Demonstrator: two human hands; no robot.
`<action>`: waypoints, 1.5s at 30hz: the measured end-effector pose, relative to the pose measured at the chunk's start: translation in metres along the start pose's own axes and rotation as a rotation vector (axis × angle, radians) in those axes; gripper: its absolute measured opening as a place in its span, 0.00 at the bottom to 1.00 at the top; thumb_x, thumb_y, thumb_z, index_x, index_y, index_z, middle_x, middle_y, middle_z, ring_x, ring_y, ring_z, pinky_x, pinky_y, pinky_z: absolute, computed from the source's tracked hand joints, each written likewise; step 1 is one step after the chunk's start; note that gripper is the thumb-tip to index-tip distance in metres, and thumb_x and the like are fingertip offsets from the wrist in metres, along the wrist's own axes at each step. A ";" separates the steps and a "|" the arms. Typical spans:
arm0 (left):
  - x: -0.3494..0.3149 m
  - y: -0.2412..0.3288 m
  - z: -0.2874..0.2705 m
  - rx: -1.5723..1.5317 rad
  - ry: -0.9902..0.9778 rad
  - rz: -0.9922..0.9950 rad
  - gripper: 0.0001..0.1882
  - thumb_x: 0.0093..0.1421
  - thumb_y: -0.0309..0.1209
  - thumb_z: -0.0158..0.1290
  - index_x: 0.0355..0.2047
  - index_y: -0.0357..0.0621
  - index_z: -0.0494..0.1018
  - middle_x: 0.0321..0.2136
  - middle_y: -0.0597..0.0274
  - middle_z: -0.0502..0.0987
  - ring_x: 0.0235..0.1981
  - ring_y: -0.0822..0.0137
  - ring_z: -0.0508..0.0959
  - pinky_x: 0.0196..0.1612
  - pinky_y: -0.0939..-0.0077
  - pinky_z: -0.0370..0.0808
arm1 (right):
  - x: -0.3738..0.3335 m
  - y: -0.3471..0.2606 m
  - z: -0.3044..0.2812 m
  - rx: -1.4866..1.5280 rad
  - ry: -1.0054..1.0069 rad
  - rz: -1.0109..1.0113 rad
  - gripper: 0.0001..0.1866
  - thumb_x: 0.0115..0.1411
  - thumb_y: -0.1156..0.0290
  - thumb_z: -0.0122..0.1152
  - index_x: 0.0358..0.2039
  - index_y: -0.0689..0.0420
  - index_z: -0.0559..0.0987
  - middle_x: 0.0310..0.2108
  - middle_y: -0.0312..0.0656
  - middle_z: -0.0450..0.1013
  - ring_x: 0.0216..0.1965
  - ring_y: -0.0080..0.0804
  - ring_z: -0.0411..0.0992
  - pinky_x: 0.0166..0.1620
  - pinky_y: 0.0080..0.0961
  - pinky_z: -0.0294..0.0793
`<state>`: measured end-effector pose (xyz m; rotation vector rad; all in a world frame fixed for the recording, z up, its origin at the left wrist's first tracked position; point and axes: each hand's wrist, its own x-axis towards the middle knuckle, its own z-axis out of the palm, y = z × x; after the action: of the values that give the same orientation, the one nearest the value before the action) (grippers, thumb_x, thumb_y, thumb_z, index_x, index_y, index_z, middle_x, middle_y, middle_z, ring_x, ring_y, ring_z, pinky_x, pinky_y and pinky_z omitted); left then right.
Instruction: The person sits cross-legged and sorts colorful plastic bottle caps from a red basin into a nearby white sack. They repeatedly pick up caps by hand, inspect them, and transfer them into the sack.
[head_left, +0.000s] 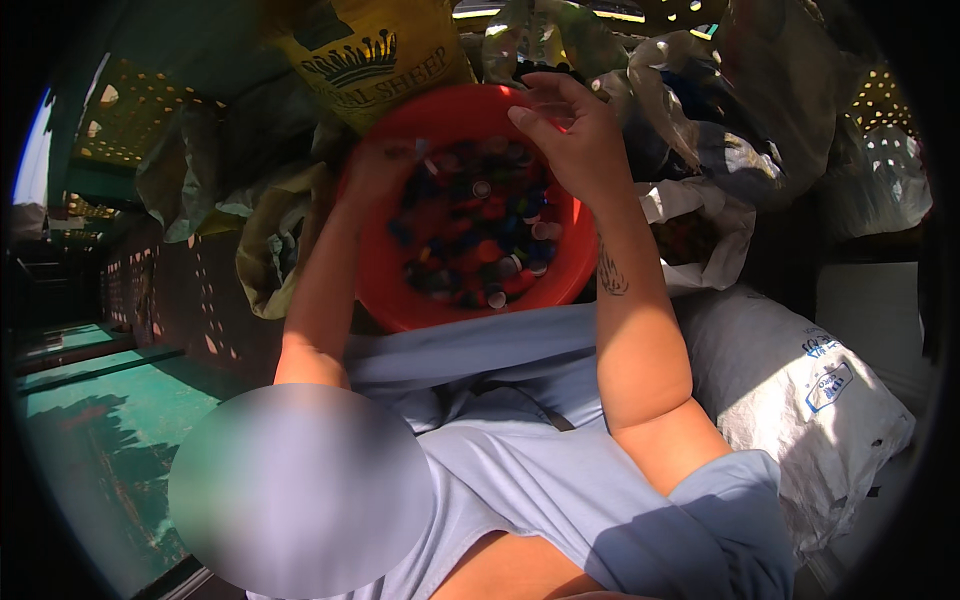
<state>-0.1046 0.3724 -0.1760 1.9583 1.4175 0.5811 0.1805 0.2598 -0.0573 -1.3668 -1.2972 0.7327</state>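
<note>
Hovering over the red tub (455,110), the right hand (562,128) is loosely spread, the left hand (385,165) too blurred to tell.

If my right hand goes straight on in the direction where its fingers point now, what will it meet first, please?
Probably the yellow sack behind the red basin; if the right hand is low, perhaps the basin's far rim first. Depth is unclear here.

We stretch both bare forearms (645,330) toward the far side, our left hand (383,168) blurred, its grip unclear, while our right hand (580,140) reaches slightly farther, thumb (532,124) parted from loosely bent fingers (568,90).
</note>
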 end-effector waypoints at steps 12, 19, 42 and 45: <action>-0.136 -0.184 -0.184 0.400 0.230 -0.593 0.21 0.51 0.45 0.58 0.40 0.44 0.81 0.31 0.49 0.81 0.34 0.56 0.82 0.39 0.66 0.75 | -0.001 0.003 0.009 0.032 -0.081 0.059 0.20 0.54 0.65 0.67 0.47 0.58 0.78 0.40 0.42 0.77 0.42 0.27 0.75 0.45 0.25 0.74; -0.069 -0.052 -0.125 0.489 0.391 -0.220 0.13 0.52 0.40 0.59 0.36 0.51 0.82 0.32 0.51 0.79 0.37 0.52 0.78 0.42 0.59 0.74 | 0.000 0.007 0.009 -0.018 -0.058 0.046 0.22 0.54 0.63 0.67 0.47 0.57 0.77 0.40 0.43 0.77 0.43 0.30 0.76 0.46 0.27 0.74; 0.019 -0.020 0.083 0.675 -0.038 0.380 0.10 0.54 0.41 0.55 0.31 0.55 0.82 0.54 0.61 0.70 0.59 0.53 0.64 0.60 0.54 0.61 | 0.002 0.006 -0.004 -0.061 0.015 -0.030 0.23 0.51 0.59 0.68 0.45 0.57 0.78 0.37 0.44 0.78 0.40 0.36 0.77 0.45 0.30 0.75; 0.002 -0.014 0.061 0.557 0.040 0.405 0.09 0.49 0.39 0.61 0.29 0.52 0.82 0.51 0.58 0.73 0.54 0.53 0.69 0.57 0.58 0.65 | 0.000 0.003 -0.005 -0.037 -0.033 -0.008 0.21 0.55 0.65 0.68 0.48 0.57 0.77 0.39 0.38 0.77 0.42 0.27 0.74 0.50 0.26 0.71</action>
<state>-0.0717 0.3630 -0.2286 2.7263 1.3034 0.4263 0.1860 0.2593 -0.0588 -1.3840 -1.3474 0.7319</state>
